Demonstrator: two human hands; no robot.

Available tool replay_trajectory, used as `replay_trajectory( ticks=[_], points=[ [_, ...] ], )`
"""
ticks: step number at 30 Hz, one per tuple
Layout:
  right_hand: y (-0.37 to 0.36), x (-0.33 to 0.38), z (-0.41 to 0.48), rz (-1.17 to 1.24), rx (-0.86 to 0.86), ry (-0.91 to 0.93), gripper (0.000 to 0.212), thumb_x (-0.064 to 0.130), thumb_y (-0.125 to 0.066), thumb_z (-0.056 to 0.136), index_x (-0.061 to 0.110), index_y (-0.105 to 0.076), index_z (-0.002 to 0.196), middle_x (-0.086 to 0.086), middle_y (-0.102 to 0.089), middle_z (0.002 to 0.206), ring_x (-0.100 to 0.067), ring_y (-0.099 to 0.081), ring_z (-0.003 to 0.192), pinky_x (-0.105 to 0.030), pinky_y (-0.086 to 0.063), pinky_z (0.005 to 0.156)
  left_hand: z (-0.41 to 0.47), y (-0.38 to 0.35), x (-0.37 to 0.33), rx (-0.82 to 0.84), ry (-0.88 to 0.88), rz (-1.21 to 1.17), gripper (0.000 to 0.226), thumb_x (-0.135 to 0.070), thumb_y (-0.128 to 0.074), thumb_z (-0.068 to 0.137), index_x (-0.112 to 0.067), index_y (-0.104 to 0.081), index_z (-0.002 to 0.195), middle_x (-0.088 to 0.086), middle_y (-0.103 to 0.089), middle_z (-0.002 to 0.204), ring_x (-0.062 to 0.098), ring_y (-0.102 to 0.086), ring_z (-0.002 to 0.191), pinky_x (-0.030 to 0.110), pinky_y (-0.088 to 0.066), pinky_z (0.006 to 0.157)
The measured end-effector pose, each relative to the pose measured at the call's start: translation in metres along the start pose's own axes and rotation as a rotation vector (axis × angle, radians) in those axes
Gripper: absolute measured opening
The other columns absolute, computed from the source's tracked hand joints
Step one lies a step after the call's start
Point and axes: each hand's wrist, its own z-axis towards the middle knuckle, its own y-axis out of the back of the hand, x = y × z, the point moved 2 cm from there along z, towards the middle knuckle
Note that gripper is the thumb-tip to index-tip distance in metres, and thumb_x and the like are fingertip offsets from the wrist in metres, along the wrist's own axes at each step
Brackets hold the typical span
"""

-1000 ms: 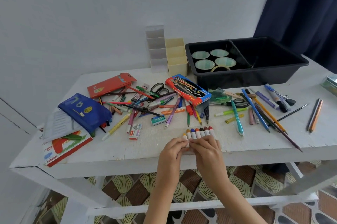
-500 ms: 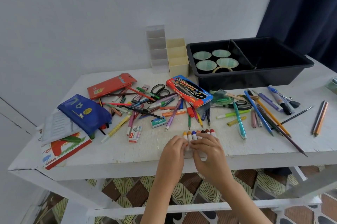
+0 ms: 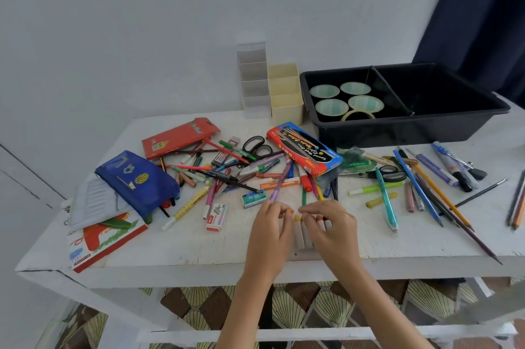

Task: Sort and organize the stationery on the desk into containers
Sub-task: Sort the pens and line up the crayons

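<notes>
Up back, the black bin [image 3: 403, 132] holds tape rolls [image 3: 345, 98] in its left compartment; both hands, left [image 3: 271, 230] and right [image 3: 331, 228], pinch crayons [image 3: 302, 232] near the desk's [image 3: 199, 252] front edge; box lettering unreadable

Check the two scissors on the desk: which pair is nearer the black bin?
The black-handled scissors right of the crayon box, just below the black bin; the other scissors lie left of that box.

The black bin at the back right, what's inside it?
The black bin has two compartments. The left one holds four tape rolls lying flat and a fifth, thinner ring leaning at the front. The right one looks empty, though its near wall hides part of the floor.
</notes>
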Motion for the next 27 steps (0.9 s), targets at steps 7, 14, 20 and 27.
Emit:
replay_trajectory(
  ticks=[7, 14, 20, 27],
  points=[
    [-0.039, 0.009, 0.041, -0.123, 0.179, 0.036, 0.015, 0.008, -0.068, 0.081, 0.016, -0.075, 0.092, 0.003, -0.071, 0.087, -0.012, -0.054, 0.087, -0.019, -0.039, 0.077, 0.037, 0.022, 0.025, -0.139, 0.049, 0.057, 0.01, -0.021, -0.047, 0.097, -0.019, -0.057, 0.095, -0.013, -0.05, 0.089, 0.0, -0.051, 0.083, 0.008, -0.039, 0.068],
    [-0.076, 0.001, 0.073, -0.401, 0.329, 0.134, 0.02, 0.016, -0.062, 0.087, 0.02, -0.072, 0.103, -0.001, -0.068, 0.096, -0.024, -0.053, 0.098, -0.036, -0.035, 0.082, 0.086, 0.033, 0.059, -0.178, 0.068, 0.242, 0.019, -0.01, -0.051, 0.093, -0.009, -0.06, 0.11, 0.002, -0.056, 0.106, 0.011, -0.052, 0.096, 0.011, -0.037, 0.077],
    [-0.089, -0.004, 0.081, -0.686, 0.464, 0.132, 0.033, 0.04, -0.043, 0.097, 0.026, -0.056, 0.124, 0.0, -0.054, 0.118, -0.023, -0.039, 0.116, -0.041, -0.026, 0.099, 0.109, 0.028, 0.074, -0.045, 0.06, 0.511, 0.028, -0.018, -0.045, 0.097, -0.015, -0.058, 0.122, 0.0, -0.058, 0.117, 0.016, -0.048, 0.109, 0.026, -0.033, 0.091],
    [-0.093, -0.007, 0.09, -0.795, 0.557, 0.082, 0.042, 0.05, -0.036, 0.096, 0.026, -0.047, 0.129, -0.001, -0.047, 0.125, -0.022, -0.036, 0.117, -0.04, -0.024, 0.1, 0.123, 0.022, 0.081, 0.022, 0.111, 0.603, 0.028, -0.028, -0.045, 0.098, -0.016, -0.055, 0.12, 0.003, -0.051, 0.117, 0.02, -0.043, 0.111, 0.028, -0.03, 0.092]
  ],
)
